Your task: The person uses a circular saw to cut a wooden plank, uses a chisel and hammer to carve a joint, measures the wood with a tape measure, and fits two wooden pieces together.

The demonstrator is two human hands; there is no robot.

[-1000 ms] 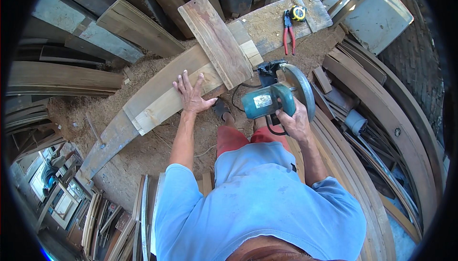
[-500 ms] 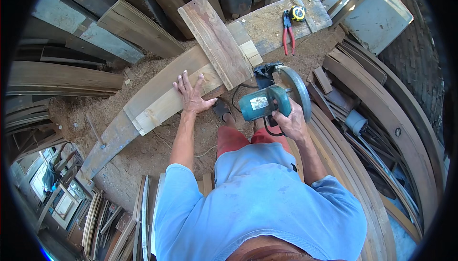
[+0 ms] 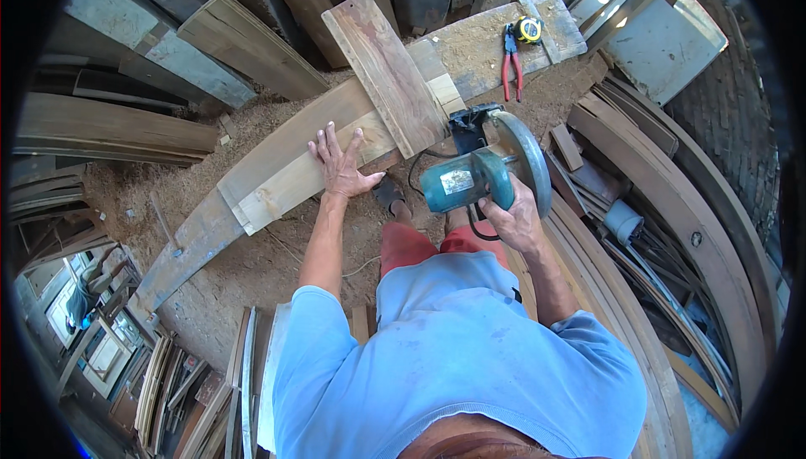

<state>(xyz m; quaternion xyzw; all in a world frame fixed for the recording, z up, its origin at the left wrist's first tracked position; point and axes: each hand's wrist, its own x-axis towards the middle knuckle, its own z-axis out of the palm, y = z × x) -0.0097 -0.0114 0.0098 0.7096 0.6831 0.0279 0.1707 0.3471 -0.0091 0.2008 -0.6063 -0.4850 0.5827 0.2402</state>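
Pliers (image 3: 511, 65), tape measure (image 3: 528, 29) and boards sit slightly lower and farther right in your view than half a second ago, as if your head has tipped; your grip on either side looks the same.

Your left hand (image 3: 340, 169) lies flat on the pale board (image 3: 281, 195), fingers spread apart. Your right hand (image 3: 516, 217) has its fingers clamped around the handle of the circular saw (image 3: 457, 184), which you hold on the near side of the table (image 3: 470, 52), close to the board's right end. You cannot tell from here whether the trigger is pressed.

Watch that pale board: with only one palm visibly bearing on it, it could slide or twist under a side load. The crossing plank (image 3: 386, 69) lies over it and could slip too, since no clamp shows. The black cord (image 3: 411, 175) runs close to the saw and your foot (image 3: 390, 192), so a snag could jerk the tool.

The saw's motor points left, its curved guard is on the right, and its long guard line runs away from you, leaning left at the far end. The pale board's long axis climbs from lower left to upper right; the crossing plank slants from upper left to lower right.
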